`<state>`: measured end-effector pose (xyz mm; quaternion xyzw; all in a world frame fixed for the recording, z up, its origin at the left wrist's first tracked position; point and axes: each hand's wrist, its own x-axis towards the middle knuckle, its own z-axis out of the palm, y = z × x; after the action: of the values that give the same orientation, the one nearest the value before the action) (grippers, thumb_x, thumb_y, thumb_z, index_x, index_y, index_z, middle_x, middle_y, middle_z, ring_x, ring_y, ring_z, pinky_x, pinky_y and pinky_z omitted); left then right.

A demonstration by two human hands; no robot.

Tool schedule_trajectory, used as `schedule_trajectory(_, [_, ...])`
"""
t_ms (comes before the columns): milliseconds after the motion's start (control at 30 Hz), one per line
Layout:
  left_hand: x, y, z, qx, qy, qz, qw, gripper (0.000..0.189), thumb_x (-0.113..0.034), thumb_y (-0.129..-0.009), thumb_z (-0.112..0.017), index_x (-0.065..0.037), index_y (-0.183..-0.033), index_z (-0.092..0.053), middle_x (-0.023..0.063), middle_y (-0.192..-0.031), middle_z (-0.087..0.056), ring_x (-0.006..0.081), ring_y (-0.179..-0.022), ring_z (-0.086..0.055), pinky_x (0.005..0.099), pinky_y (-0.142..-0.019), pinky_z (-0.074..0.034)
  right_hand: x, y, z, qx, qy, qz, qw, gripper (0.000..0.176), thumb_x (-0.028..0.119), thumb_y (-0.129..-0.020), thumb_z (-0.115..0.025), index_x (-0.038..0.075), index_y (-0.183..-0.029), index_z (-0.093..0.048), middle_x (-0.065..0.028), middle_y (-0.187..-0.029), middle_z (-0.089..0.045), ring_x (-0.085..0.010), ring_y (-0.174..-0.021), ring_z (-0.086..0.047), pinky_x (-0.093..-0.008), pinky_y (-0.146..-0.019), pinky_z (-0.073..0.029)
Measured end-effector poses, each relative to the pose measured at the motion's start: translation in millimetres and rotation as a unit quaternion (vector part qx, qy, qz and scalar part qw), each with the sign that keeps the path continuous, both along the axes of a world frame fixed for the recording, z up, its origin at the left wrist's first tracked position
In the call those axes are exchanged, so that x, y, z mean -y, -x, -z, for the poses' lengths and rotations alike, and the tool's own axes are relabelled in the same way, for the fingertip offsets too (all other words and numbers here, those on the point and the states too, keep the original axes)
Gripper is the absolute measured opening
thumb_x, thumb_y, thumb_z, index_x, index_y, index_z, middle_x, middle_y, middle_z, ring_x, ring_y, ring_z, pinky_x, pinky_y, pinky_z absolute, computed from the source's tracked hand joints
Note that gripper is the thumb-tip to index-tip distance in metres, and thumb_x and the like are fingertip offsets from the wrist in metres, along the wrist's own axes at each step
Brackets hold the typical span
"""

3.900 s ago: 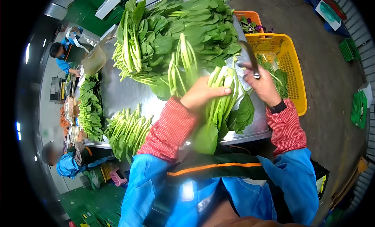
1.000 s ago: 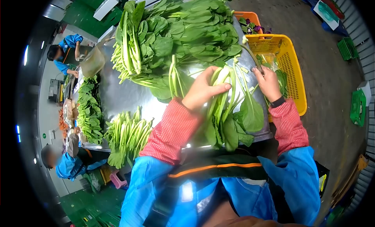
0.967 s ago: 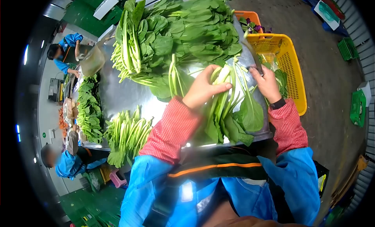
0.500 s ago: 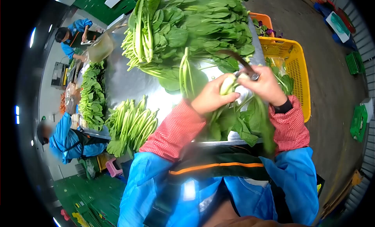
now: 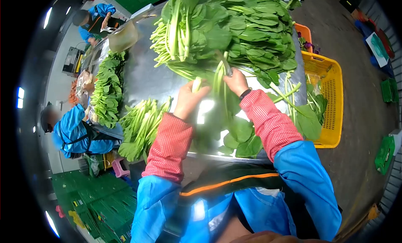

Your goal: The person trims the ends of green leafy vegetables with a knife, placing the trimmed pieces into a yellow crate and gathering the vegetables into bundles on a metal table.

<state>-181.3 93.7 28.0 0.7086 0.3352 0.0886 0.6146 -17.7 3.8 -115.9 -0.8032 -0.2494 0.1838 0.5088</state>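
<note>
My left hand [image 5: 190, 98] is closed round a leafy green stalk [image 5: 197, 83], whose pale cut end pokes out above the fingers. Its leaves blur below, over the metal table [image 5: 140, 82]. My right hand [image 5: 237, 82] grips a knife [image 5: 224, 63] with a curved blade, which points up and left over other pale stems [image 5: 218, 79]. Beyond both hands lies a big heap of leafy greens [image 5: 266, 38], with a stem bundle [image 5: 178, 38] at its left. A smaller bunch of greens [image 5: 146, 124] rests to the left of my left hand.
Right of the table stands a yellow basket [image 5: 333, 105] with leaves inside, and an orange basket [image 5: 303, 31] sits behind it. Loose stalks [image 5: 289, 94] lie at the table's right edge. A row of greens [image 5: 108, 90] lines the left side, where two people in blue work.
Both hands have moved left and apart. The knife has come away from the stalk in my left hand and now points over the stems on the table. The view has shifted slightly.
</note>
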Motion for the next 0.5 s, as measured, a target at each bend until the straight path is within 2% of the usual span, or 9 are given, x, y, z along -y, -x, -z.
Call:
schedule_trajectory(67, [-14.3,-1.3,22.7,0.001,-0.054,-0.01,0.998,0.049,-0.021,-0.079,-0.076,0.0,-0.121,-0.06,0.0077,-0.108,-0.066,0.0109,-0.088,-0.061,0.0253,-0.077,-0.049,-1.1,8.1,-15.7,-0.004,-0.042,0.004,0.999,0.018,0.016,-0.076,-0.064,0.002,-0.085,-0.058,-0.0114,-0.069,-0.06,-0.0273,-0.063,-0.058,-0.0361,-0.062,-0.047])
schedule_trajectory(100, [-6.4,-5.1,4.4,-0.027,-0.086,-0.003,0.996,0.05,-0.019,-0.08,-0.075,0.0,-0.123,-0.059,0.0065,-0.106,-0.067,0.0113,-0.094,-0.059,0.0261,-0.084,-0.048,7.2,13.4,-30.3,-0.012,-0.058,-0.018,0.998,0.018,0.016,-0.075,-0.064,0.002,-0.083,-0.056,-0.0095,-0.067,-0.058,-0.0241,-0.061,-0.055,-0.0347,-0.06,-0.046])
schedule_trajectory(133, [-5.5,-8.2,3.6,-0.039,-0.107,0.003,0.994,0.051,-0.017,-0.079,-0.075,-0.001,-0.125,-0.058,0.0062,-0.105,-0.066,0.0112,-0.092,-0.059,0.0255,-0.083,-0.048,17.2,18.9,-44.5,-0.021,-0.073,-0.039,0.996,0.018,0.016,-0.075,-0.064,0.002,-0.081,-0.055,-0.0076,-0.065,-0.055,-0.0208,-0.059,-0.053,-0.0333,-0.059,-0.045])
schedule_trajectory(167, [-5.4,-11.5,12.1,-0.008,-0.115,0.01,0.993,0.049,-0.015,-0.079,-0.075,-0.001,-0.123,-0.059,0.0052,-0.103,-0.067,0.0107,-0.091,-0.059,0.0254,-0.082,-0.048,29.5,26.8,-65.0,-0.034,-0.085,-0.055,0.994,0.018,0.015,-0.077,-0.065,0.001,-0.085,-0.057,-0.0038,-0.067,-0.054,-0.0138,-0.06,-0.05,-0.0293,-0.058,-0.043])
schedule_trajectory(267, [-7.3,-21.2,39.3,0.043,-0.11,0.055,0.991,0.041,-0.012,-0.08,-0.074,-0.001,-0.116,-0.061,0.0026,-0.098,-0.066,0.0094,-0.087,-0.06,0.0252,-0.08,-0.049,55.9,37.0,-88.8,-0.021,-0.094,-0.087,0.991,0.031,0.023,-0.08,-0.065,0.001,-0.101,-0.061,-0.0167,-0.076,-0.064,-0.0307,-0.068,-0.064,-0.0378,-0.064,-0.05])
schedule_trajectory(333, [0.8,-25.2,31.2,0.048,-0.058,0.084,0.994,0.036,-0.012,-0.08,-0.074,-0.001,-0.113,-0.062,0.0013,-0.095,-0.066,0.0086,-0.085,-0.06,0.025,-0.078,-0.049,73.8,31.9,-95.9,0.004,-0.118,-0.088,0.989,0.031,0.027,-0.085,-0.067,0.001,-0.102,-0.064,-0.0155,-0.078,-0.065,-0.0294,-0.068,-0.064,-0.0356,-0.063,-0.051])
schedule_trajectory(400, [15.7,-28.5,3.3,0.041,0.032,0.104,0.993,0.033,-0.011,-0.081,-0.073,-0.002,-0.111,-0.063,0.0003,-0.094,-0.066,0.0077,-0.083,-0.06,0.0246,-0.076,-0.05,95.4,22.2,-117.1,0.212,-0.079,-0.025,0.974,0.025,0.024,-0.085,-0.066,0.004,-0.1,-0.065,-0.0126,-0.082,-0.066,-0.0295,-0.069,-0.065,-0.0357,-0.062,-0.052])
schedule_trajectory(433, [19.2,-29.7,-1.5,0.029,0.051,0.124,0.991,0.034,-0.011,-0.081,-0.074,-0.003,-0.112,-0.062,0.0005,-0.095,-0.066,0.0076,-0.081,-0.06,0.0237,-0.075,-0.05,105.8,16.3,-127.8,0.291,-0.042,-0.027,0.956,0.019,0.018,-0.082,-0.067,0.007,-0.097,-0.065,-0.0092,-0.085,-0.065,-0.0292,-0.07,-0.065,-0.0366,-0.062,-0.052])
schedule_trajectory(500, [30.9,-32.6,-12.1,0.022,0.117,0.156,0.981,0.032,-0.01,-0.081,-0.073,-0.004,-0.111,-0.062,0.0003,-0.094,-0.066,0.0075,-0.082,-0.06,0.0236,-0.075,-0.049,118.6,8.4,-133.2,0.381,-0.05,-0.038,0.923,0.014,0.013,-0.078,-0.068,0.008,-0.09,-0.062,-0.0074,-0.083,-0.061,-0.0274,-0.068,-0.063,-0.0368,-0.059,-0.051])
